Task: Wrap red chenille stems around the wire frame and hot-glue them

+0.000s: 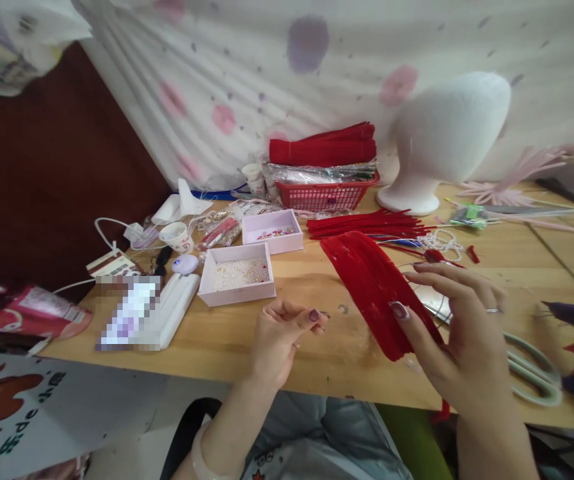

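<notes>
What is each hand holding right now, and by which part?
Right hand grips the red bundle near its lower end; left hand is pinched, contents unclear.

My left hand (pixel 284 333): had glossy dark-plum polish on nails (pixel 314 315); wore pale smooth bangle (pixel 201 459) round wrist. My right hand (pixel 461 333): same plum polish, nails long; wore thin silver ring (pixel 494 309) on one finger. Forearms were sleeveless. Wore faded blue-grey jeans (pixel 317 413).

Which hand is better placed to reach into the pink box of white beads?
Left hand, likely: it lies nearest the shallow pink box of white beads and seems to hold nothing large. The right hand grips the flat red bundle of fuzzy stems.
</notes>
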